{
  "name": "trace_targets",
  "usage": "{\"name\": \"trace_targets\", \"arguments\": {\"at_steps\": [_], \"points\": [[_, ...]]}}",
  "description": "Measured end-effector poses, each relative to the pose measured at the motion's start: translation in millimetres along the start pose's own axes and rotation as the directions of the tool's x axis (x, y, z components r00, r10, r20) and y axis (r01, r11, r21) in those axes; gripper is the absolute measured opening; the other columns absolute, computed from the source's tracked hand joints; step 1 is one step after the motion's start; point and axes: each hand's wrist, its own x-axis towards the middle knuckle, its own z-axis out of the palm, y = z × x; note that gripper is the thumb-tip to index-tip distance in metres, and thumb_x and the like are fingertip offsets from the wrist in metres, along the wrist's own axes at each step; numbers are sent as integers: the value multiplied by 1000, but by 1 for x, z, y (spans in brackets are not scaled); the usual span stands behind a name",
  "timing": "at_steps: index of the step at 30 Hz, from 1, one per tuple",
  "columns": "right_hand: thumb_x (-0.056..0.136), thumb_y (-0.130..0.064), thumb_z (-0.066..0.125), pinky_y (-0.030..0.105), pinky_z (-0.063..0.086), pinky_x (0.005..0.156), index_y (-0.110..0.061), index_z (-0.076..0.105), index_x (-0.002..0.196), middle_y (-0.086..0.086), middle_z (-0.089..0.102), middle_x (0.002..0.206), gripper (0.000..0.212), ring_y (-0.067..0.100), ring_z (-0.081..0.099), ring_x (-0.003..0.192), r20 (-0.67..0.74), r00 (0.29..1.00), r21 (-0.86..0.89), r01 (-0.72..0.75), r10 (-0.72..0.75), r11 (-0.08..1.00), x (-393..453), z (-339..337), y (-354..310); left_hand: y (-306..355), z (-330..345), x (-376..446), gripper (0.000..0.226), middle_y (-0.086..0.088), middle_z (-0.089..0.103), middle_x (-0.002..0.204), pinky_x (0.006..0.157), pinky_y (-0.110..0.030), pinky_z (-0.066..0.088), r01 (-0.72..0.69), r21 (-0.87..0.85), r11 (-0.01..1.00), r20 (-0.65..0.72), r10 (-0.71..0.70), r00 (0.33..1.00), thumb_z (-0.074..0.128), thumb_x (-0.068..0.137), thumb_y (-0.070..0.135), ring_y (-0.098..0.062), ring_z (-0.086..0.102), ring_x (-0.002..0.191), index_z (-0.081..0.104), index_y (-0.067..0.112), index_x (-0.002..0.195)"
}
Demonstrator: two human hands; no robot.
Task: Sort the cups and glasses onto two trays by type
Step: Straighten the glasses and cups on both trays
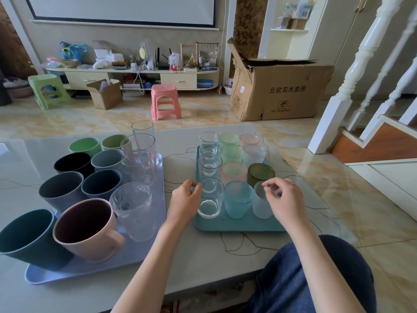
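A teal tray (237, 225) on the right holds several small glasses in rows: clear ones on the left, then frosted green, pink, blue and one dark green glass (260, 173). My left hand (186, 201) curls against the rim of the nearest clear glass (209, 199), which stands on the tray. My right hand (283, 199) pinches the rim of a frosted white glass (261, 205) at the tray's near right corner. A lavender tray (90, 271) on the left carries several big matte cups, a pink mug (86, 229) and tall clear glasses (140, 154).
Both trays sit on a glossy white table (203, 251) with thin line patterns. My knee in dark blue trousers (316, 279) is at the table's near right edge. Beyond the table are a pink stool (164, 101), a cardboard box (275, 91) and a stair rail (352, 71).
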Motion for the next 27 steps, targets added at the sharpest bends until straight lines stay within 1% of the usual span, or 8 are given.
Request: {"name": "trace_targets", "arguments": {"at_steps": [4,7,9,13,18,22,25,27], "points": [[89,-2,46,30,40,68,-14,61,99,13,60,99,22,32,56,91,-148,969,-45,-208,200,977,2,-10,16,-13,-3,1,29,-10,54,67,56,-37,43,95,-74,993,-43,-98,994,38,89,37,-27,46,57,48,13,77],[90,-3,45,34,44,71,-8,49,116,20,57,111,27,37,55,99,-31,930,-282,-360,367,889,-3,-10,29,-24,-4,0,15,-14,55,76,42,-26,43,179,-11,984,0,-179,984,37,95,19,-26,48,48,50,11,90],[89,-5,48,41,50,77,-5,42,116,21,57,113,27,38,56,101,39,877,-398,-427,479,812,-5,-5,36,-28,-2,-3,11,-12,55,73,34,-20,40,193,45,980,46,-195,980,41,95,13,-21,50,43,50,8,90],[87,-3,50,43,52,81,-6,39,123,20,56,118,38,35,57,105,137,732,-513,-524,667,680,-3,6,44,-31,1,-3,10,-9,57,63,35,-19,42,190,101,977,71,-197,978,48,92,12,-15,53,36,54,7,86],[87,0,50,37,49,80,-6,42,125,16,56,120,39,32,57,107,165,752,-591,-443,638,675,8,15,45,-33,3,4,15,-7,55,66,40,-24,46,171,150,974,112,-189,976,47,93,11,-13,54,36,47,9,77],[91,-5,38,38,46,81,-8,40,127,17,55,121,37,34,55,108,197,825,-544,-357,529,759,23,13,56,-27,14,7,24,-8,54,68,41,-28,49,194,65,979,126,-201,971,47,96,10,-17,56,39,41,12,73],[91,-4,33,39,43,88,-7,40,128,21,53,125,38,36,52,114,225,851,-516,-310,475,799,43,11,68,-19,24,12,21,-9,56,57,47,-35,54,255,-23,967,169,-247,954,49,97,10,-16,56,34,41,8,77],[89,-4,34,35,41,80,-7,45,119,20,55,120,31,35,53,109,238,853,-524,-290,465,801,56,10,74,-18,31,17,17,-11,55,55,49,-39,56,302,-89,949,197,-280,939,50,97,10,-17,56,32,42,6,82]]}}
